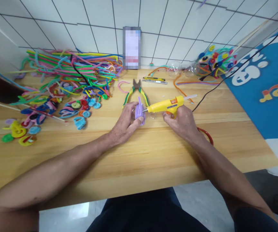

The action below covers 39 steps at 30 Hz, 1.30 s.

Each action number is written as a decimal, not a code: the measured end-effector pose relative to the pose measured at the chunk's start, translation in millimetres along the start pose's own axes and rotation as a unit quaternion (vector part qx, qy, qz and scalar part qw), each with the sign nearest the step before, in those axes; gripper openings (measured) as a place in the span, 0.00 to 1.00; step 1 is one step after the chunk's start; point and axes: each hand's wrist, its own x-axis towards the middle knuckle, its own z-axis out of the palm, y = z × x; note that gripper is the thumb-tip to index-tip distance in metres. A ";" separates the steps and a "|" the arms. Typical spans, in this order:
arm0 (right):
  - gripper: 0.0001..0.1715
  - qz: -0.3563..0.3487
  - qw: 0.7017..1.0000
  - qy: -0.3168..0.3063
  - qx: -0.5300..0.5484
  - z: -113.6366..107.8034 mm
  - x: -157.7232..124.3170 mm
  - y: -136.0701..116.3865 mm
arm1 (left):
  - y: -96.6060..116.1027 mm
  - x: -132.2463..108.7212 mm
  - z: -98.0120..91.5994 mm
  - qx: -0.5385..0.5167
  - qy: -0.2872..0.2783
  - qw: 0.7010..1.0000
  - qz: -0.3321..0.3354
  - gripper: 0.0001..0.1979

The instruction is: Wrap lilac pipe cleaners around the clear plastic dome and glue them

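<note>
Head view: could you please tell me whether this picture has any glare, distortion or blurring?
In the head view, a bright reflection glares on the floor at lower left; in the same view, the tiled wall's lines fan outward, suggesting a wide lens; there too, the phone is pixelated.

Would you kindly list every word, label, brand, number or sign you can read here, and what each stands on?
Nothing reads with certainty.
"er", perhaps: coloured lettering on the blue panel, cut off by the picture's edge.
White shapes there: can't tell if letters.
Label on the yellow glue gun: too small to read.
Phone screen: blurred out, unreadable.
</note>
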 end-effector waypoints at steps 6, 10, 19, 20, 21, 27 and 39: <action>0.06 -0.008 1.000 0.023 0.003 5.0 -1.7 4.5 | 1.9 0.4 -1.2 -0.005 -0.004 1.000 -0.008 0.26; 0.06 -0.011 1.000 0.022 0.003 6.6 -3.1 5.5 | 0.8 -0.2 -0.8 -0.012 -0.007 1.000 -0.018 0.26; 0.07 -0.022 0.999 0.041 0.000 10.3 -2.7 7.7 | 1.4 -1.4 -3.4 -0.016 -0.014 0.999 -0.046 0.27; 0.07 -0.019 0.999 0.039 -0.001 10.3 -2.7 7.5 | 1.8 -1.2 -4.0 -0.015 -0.014 0.999 -0.046 0.27; 0.07 -0.015 0.999 0.036 -0.002 9.9 -2.7 7.2 | 2.1 -1.1 -4.5 -0.015 -0.015 0.999 -0.046 0.27; 0.08 -0.016 1.000 0.024 0.006 6.9 -3.9 6.8 | 1.1 -1.9 -4.4 -0.022 -0.016 0.999 -0.046 0.28; 0.11 -0.016 1.000 0.023 -0.012 9.7 -4.4 6.3 | 2.3 -2.2 -5.3 -0.029 -0.019 0.998 -0.058 0.29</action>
